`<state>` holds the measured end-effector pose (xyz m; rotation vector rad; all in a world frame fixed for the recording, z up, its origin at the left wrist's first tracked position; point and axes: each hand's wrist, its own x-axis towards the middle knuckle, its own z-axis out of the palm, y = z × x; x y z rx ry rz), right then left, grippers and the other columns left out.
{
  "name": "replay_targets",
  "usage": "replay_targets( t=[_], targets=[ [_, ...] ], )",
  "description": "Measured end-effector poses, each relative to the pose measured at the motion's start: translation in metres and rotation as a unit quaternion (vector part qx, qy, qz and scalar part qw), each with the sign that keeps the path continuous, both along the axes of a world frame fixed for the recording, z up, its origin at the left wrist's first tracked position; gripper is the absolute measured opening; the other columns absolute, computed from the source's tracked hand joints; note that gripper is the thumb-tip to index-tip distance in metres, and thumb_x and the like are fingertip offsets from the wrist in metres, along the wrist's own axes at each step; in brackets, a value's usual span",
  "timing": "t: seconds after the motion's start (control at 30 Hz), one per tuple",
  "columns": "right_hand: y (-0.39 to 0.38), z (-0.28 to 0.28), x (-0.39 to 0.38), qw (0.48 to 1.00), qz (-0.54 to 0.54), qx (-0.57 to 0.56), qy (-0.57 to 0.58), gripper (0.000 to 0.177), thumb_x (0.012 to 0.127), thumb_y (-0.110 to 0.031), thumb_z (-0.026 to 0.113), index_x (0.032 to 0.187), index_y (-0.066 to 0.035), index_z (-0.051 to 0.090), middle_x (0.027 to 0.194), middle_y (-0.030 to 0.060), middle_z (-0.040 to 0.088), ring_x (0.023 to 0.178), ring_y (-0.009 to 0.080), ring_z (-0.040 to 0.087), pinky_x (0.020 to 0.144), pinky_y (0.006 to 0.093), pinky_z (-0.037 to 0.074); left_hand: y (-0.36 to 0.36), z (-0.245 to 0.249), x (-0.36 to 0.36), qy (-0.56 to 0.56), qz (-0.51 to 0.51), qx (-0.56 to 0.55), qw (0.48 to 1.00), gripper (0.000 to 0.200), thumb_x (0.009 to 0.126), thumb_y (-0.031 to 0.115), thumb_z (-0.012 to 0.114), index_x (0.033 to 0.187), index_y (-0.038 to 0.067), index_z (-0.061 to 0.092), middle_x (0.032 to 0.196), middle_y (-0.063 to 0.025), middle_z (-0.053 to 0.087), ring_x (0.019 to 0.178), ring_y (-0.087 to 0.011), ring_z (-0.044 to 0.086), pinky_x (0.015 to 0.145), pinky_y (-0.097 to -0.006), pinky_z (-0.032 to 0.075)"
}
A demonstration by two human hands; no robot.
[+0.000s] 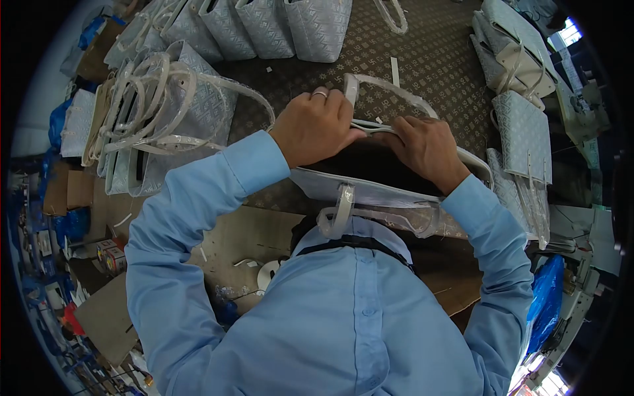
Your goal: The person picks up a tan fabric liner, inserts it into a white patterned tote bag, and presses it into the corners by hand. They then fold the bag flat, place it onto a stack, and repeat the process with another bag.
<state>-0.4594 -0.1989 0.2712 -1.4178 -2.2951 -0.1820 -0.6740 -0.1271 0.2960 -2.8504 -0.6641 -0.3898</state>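
Note:
A pale patterned handbag [383, 191] stands at the table's near edge, its mouth gaping toward me and its inside dark. My left hand [316, 125] has its fingers wrapped over the bag's far rim, with a ring on one finger. Beside it, my right hand [426, 148] grips the same rim a short way to the right. Between the two hands a stretch of the rim [373, 127] shows. One plastic-wrapped handle [389, 86] loops up behind my hands, while the other handle [343, 208] hangs down on the near side. My fingertips inside the rim are partly hidden.
Several similar bags [264, 30] stand in a row at the back left. Nearer on the left, more bags [165, 125] are bunched with wrapped handles on top. Others lie stacked [522, 132] on the right. White scraps [395, 71] dot the brown patterned table [436, 53].

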Motion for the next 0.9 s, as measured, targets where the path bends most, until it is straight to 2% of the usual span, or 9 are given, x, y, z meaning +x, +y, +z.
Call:
replay_targets(
  t=[0.03,0.17,0.27,0.47,0.6,0.7,0.73,0.83,0.9],
  targets=[
    [0.0,0.001,0.0,1.0,-0.001,0.001,0.001,0.033,0.083,-0.034,0.066,0.069,-0.007,0.054,0.061,0.0074,0.061,0.05,0.0259,0.061,0.043,0.0364,0.045,0.0,0.001,0.001,-0.08,-0.075,0.119,0.987,0.044,0.077,0.042,0.068,0.086,0.001,0.059,0.087,-0.0132,0.063,0.081,-0.024,0.063,0.065,-0.0344,0.052],
    [-0.005,0.001,0.0,1.0,-0.005,-0.022,0.012,0.029,0.082,-0.029,0.067,0.071,-0.007,0.053,0.063,0.0073,0.059,0.054,0.0264,0.06,0.046,0.0369,0.046,0.019,-0.013,0.017,-0.093,-0.197,0.135,0.967,0.036,0.076,0.034,0.069,0.091,0.003,0.057,0.094,-0.0099,0.059,0.09,-0.0218,0.058,0.072,-0.0335,0.051],
    [-0.001,0.0,0.004,1.0,0.006,-0.021,0.02,0.025,0.082,-0.025,0.067,0.073,-0.006,0.053,0.066,0.008,0.058,0.057,0.0269,0.06,0.049,0.0375,0.047,0.028,-0.027,0.015,-0.075,-0.203,0.004,0.976,0.027,0.08,0.027,0.067,0.089,0.004,0.058,0.087,-0.01,0.06,0.083,-0.0242,0.06,0.071,-0.0338,0.052],
    [0.001,0.0,0.006,0.996,0.035,-0.078,0.012,0.021,0.083,-0.021,0.066,0.078,-0.005,0.053,0.071,0.0094,0.061,0.059,0.0284,0.062,0.05,0.0383,0.047,0.028,-0.028,0.011,0.003,-0.157,-0.15,0.976,0.022,0.083,0.024,0.066,0.09,0.003,0.061,0.085,-0.0125,0.063,0.081,-0.026,0.063,0.071,-0.0319,0.053],
    [0.006,0.014,0.014,0.98,-0.015,-0.199,0.008,0.019,0.081,-0.017,0.067,0.09,-0.003,0.06,0.084,0.0132,0.065,0.072,0.0306,0.065,0.059,0.0384,0.051,0.032,-0.029,-0.01,-0.148,-0.117,-0.201,0.961,0.027,0.087,0.021,0.062,0.109,0.006,0.062,0.1,-0.0135,0.066,0.089,-0.0309,0.064,0.072,-0.0362,0.053],
    [0.002,0.007,0.024,0.996,0.062,-0.014,0.057,0.017,0.083,-0.019,0.064,0.091,-0.005,0.059,0.086,0.0134,0.066,0.082,0.0318,0.064,0.069,0.0377,0.052,0.021,-0.02,-0.047,-0.151,-0.011,-0.281,0.948,0.032,0.09,0.022,0.058,0.117,0.006,0.06,0.103,-0.017,0.066,0.087,-0.0343,0.064,0.073,-0.0392,0.052],
    [-0.002,0.024,0.026,0.995,0.07,0.032,-0.06,0.026,0.081,-0.016,0.066,0.103,-0.004,0.06,0.097,0.0151,0.066,0.096,0.0327,0.062,0.081,0.037,0.051,0.017,-0.017,-0.056,-0.123,0.043,-0.328,0.936,0.033,0.091,0.024,0.055,0.117,0.004,0.058,0.101,-0.0192,0.066,0.085,-0.0353,0.064,0.072,-0.0405,0.052],
    [-0.008,0.019,0.052,0.999,-0.01,0.011,-0.03,0.035,0.081,-0.019,0.067,0.112,-0.005,0.058,0.103,0.0157,0.065,0.102,0.0341,0.061,0.081,0.0357,0.052,0.008,-0.016,-0.064,-0.137,0.069,-0.302,0.941,0.031,0.091,0.027,0.055,0.11,0.002,0.06,0.093,-0.0198,0.066,0.082,-0.0364,0.064,0.07,-0.0435,0.05],
    [-0.012,0.02,0.06,0.995,-0.06,-0.07,0.027,0.044,0.081,-0.025,0.068,0.119,-0.007,0.056,0.091,0.0175,0.066,0.089,0.0362,0.063,0.069,0.038,0.054,0.006,-0.01,-0.064,-0.107,0.087,-0.311,0.94,0.028,0.091,0.028,0.055,0.103,0.002,0.06,0.087,-0.0197,0.065,0.079,-0.0371,0.063,0.068,-0.0447,0.049]
  ],
)
